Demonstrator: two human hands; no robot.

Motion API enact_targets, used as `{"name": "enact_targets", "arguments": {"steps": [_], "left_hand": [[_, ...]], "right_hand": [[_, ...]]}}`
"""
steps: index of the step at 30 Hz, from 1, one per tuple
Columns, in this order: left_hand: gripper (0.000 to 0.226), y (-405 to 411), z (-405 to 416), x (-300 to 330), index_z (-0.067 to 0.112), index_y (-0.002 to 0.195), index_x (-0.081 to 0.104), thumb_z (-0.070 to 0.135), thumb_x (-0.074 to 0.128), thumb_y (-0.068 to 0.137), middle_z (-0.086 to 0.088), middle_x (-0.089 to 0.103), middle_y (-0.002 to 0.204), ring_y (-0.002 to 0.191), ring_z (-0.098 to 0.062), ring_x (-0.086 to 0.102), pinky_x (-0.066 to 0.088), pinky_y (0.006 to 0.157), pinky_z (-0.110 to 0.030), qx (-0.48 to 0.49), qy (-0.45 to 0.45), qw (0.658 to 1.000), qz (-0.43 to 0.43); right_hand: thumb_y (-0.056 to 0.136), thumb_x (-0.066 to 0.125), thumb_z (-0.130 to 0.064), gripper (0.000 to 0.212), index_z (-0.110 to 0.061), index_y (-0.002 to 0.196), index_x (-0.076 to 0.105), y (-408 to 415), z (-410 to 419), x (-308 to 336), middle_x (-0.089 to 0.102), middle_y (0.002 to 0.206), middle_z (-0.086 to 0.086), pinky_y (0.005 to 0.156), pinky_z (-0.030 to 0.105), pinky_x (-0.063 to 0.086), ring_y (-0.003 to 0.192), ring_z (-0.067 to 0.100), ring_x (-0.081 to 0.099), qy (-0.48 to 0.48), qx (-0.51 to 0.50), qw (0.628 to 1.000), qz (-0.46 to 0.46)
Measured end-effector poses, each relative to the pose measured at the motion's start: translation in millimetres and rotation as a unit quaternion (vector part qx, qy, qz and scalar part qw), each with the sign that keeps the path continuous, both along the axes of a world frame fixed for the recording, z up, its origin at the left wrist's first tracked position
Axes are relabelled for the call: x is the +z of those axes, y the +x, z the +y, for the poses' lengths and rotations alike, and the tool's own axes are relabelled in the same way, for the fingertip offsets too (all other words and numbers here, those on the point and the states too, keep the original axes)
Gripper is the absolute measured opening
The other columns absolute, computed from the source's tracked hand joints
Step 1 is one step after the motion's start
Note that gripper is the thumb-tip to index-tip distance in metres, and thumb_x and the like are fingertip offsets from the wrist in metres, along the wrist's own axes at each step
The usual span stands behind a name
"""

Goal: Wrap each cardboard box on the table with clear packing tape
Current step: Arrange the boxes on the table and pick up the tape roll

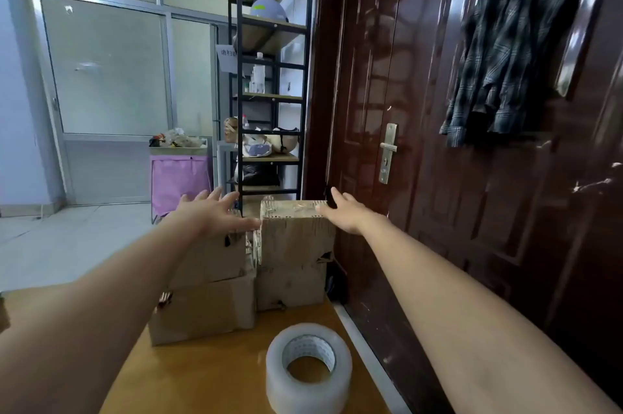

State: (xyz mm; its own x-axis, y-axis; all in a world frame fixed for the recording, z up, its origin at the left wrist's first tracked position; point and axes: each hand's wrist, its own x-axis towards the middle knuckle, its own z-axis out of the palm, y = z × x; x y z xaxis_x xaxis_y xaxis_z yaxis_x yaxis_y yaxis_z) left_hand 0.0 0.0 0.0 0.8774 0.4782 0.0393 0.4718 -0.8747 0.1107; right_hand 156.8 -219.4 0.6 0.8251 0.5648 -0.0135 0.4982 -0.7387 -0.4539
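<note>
Several worn cardboard boxes stand in two stacks at the far end of a wooden table (215, 376). The top right box (296, 235) has clear tape across its upper face; below it sits another box (290, 285). The left stack has a top box (215, 258) on a larger bottom box (205, 312). My left hand (215, 211) is stretched out with fingers spread over the left top box, thumb near the right box's edge. My right hand (344, 211) reaches with straight fingers to the right box's far right corner. A roll of clear tape (308, 369) stands near me on the table.
A dark wooden door (438, 110) with a metal handle (387, 150) runs close along the table's right side, a plaid shirt (512, 42) hanging on it. A black metal shelf rack (269, 93) stands behind the boxes. A pink bin (178, 177) sits at the back left.
</note>
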Motion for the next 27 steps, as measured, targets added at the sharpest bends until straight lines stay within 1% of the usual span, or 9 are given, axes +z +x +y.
{"name": "enact_targets", "arguments": {"steps": [3, 5, 9, 12, 15, 17, 20, 23, 27], "left_hand": [[0.140, -1.7, 2.9, -3.2, 0.037, 0.154, -0.002, 0.104, 0.026, 0.035, -0.004, -0.003, 0.163, 0.150, -0.030, -0.002, 0.004, 0.117, -0.062, -0.009, -0.034, 0.997, 0.067], [0.157, 1.0, 8.3, -10.6, 0.037, 0.154, 0.000, 0.109, 0.020, 0.015, -0.003, 0.002, 0.164, 0.150, -0.031, 0.002, 0.007, 0.116, -0.061, -0.015, -0.033, 0.997, 0.069], [0.160, 4.1, 10.5, -13.9, 0.038, 0.154, 0.003, 0.108, 0.014, 0.011, -0.003, 0.011, 0.163, 0.149, -0.030, 0.009, 0.013, 0.116, -0.060, -0.015, -0.010, 0.999, 0.051], [0.153, 3.4, 9.2, -18.0, 0.036, 0.155, 0.005, 0.107, 0.004, 0.019, -0.003, 0.014, 0.162, 0.148, -0.029, 0.013, 0.016, 0.116, -0.059, -0.015, 0.003, 0.999, 0.028], [0.135, -2.1, 10.8, -17.1, 0.031, 0.155, 0.012, 0.105, 0.001, 0.042, -0.007, 0.019, 0.161, 0.147, -0.030, 0.018, 0.016, 0.116, -0.059, -0.025, -0.061, 0.997, -0.046], [0.116, -4.6, 16.7, -12.5, 0.022, 0.153, 0.023, 0.096, 0.012, 0.063, -0.011, 0.031, 0.156, 0.142, -0.031, 0.030, 0.026, 0.114, -0.056, 0.000, -0.077, 0.991, -0.108], [0.094, -13.1, 31.2, -5.9, 0.017, 0.149, 0.029, 0.081, 0.031, 0.080, -0.013, 0.034, 0.153, 0.138, -0.035, 0.034, 0.032, 0.110, -0.053, 0.086, -0.036, 0.991, -0.098], [0.097, -26.4, 43.4, -8.7, 0.014, 0.151, 0.026, 0.078, 0.045, 0.081, -0.017, 0.028, 0.156, 0.139, -0.040, 0.031, 0.030, 0.111, -0.053, 0.120, -0.102, 0.983, -0.096], [0.093, -32.9, 50.0, -14.2, 0.002, 0.145, 0.033, 0.064, 0.062, 0.082, -0.022, 0.039, 0.148, 0.130, -0.040, 0.042, 0.039, 0.101, -0.044, 0.156, -0.197, 0.951, -0.181]], "right_hand": [[0.092, 0.037, -0.067, 0.083, -0.031, 0.154, -0.004, 6.9, 5.0, -0.7, -0.008, 0.163, 0.001, 0.120, 0.048, 0.012, 0.150, 0.027, 0.002, -0.001, 0.002, 1.000, 0.017], [0.090, 0.042, -0.069, 0.087, -0.032, 0.154, -0.003, 7.9, 9.5, -2.2, -0.009, 0.163, 0.000, 0.120, 0.049, 0.011, 0.150, 0.028, 0.000, -0.013, 0.020, 1.000, 0.018], [0.092, 0.037, -0.068, 0.086, -0.027, 0.155, -0.004, 10.6, 22.2, -7.1, -0.008, 0.163, 0.005, 0.119, 0.048, 0.012, 0.149, 0.029, 0.003, 0.024, 0.002, 0.999, 0.042], [0.095, 0.033, -0.065, 0.086, -0.014, 0.155, -0.002, 12.8, 31.0, -12.5, 0.005, 0.162, 0.012, 0.116, 0.045, 0.019, 0.148, 0.033, 0.014, 0.052, -0.055, 0.995, 0.069], [0.096, 0.039, -0.059, 0.081, -0.006, 0.153, 0.016, 13.6, 36.3, -17.0, 0.023, 0.158, 0.016, 0.111, 0.045, 0.032, 0.141, 0.035, 0.030, 0.096, -0.077, 0.986, 0.112], [0.096, 0.044, -0.055, 0.076, -0.006, 0.151, 0.025, 14.2, 38.3, -17.6, 0.028, 0.155, 0.017, 0.108, 0.048, 0.037, 0.138, 0.037, 0.034, 0.127, -0.084, 0.979, 0.137], [0.094, 0.051, -0.050, 0.073, -0.007, 0.149, 0.031, 15.7, 40.8, -17.8, 0.034, 0.152, 0.018, 0.106, 0.049, 0.040, 0.134, 0.037, 0.040, 0.160, -0.095, 0.969, 0.165], [0.094, 0.055, -0.045, 0.068, -0.006, 0.146, 0.036, 15.8, 42.8, -19.0, 0.041, 0.147, 0.018, 0.103, 0.050, 0.043, 0.129, 0.037, 0.045, 0.188, -0.108, 0.958, 0.186], [0.098, 0.053, -0.039, 0.060, -0.005, 0.145, 0.036, 9.9, 43.1, -16.3, 0.046, 0.139, 0.021, 0.091, 0.054, 0.047, 0.120, 0.041, 0.050, 0.200, -0.120, 0.949, 0.214]]}}
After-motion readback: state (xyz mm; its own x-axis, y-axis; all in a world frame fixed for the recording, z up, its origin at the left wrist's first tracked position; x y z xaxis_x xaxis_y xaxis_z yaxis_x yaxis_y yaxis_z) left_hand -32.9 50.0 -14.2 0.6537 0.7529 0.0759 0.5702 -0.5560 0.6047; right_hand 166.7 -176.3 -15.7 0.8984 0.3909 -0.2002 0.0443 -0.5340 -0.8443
